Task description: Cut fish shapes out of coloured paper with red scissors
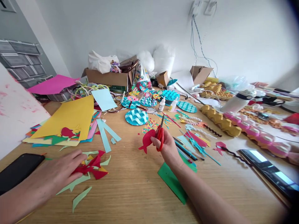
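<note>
In my right hand (169, 146) are red-handled scissors (160, 138), blades pointing up and away, and a red paper fish (146, 141) pinched between thumb and fingers. My left hand (58, 166) rests low over the table at the left, its thumb and fingers around red paper scraps (98, 172); part of the scraps is hidden by the fingers. Pale green scraps (80, 197) lie around that hand. Below my right wrist sits a folded green sheet (173, 180). Pens and pencils (187, 149) lie just right of the right hand.
A black phone (21, 168) lies left of my left hand, with stacked coloured paper (67, 115) behind. Farther back are a blue wavy paper disc (136, 117), glue bottles (161, 104) and confetti (150, 125). Egg-carton strips (219, 121) and a white bottle (238, 101) stand right.
</note>
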The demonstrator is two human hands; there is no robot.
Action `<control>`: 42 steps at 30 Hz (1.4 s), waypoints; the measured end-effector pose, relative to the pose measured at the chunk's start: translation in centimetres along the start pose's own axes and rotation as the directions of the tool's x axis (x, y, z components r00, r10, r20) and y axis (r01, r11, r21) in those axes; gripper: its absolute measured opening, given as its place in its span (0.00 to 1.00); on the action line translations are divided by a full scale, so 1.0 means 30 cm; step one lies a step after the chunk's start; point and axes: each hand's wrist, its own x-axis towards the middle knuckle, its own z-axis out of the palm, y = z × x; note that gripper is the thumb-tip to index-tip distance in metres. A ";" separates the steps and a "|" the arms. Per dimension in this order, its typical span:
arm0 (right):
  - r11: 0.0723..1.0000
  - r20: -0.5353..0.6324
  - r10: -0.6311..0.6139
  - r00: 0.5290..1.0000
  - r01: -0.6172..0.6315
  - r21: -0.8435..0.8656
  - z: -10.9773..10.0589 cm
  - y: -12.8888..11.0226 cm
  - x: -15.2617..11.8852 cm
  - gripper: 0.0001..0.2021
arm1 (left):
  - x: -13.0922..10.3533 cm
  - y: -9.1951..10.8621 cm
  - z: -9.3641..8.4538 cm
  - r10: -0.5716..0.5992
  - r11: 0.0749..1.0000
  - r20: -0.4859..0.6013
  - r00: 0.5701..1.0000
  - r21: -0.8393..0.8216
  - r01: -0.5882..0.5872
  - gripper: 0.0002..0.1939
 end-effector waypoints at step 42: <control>0.992 0.150 0.123 0.981 -0.120 -0.029 0.029 -0.038 -0.030 0.15 | 0.297 -0.001 -0.255 -0.227 0.934 0.058 0.972 -0.268 0.235 0.05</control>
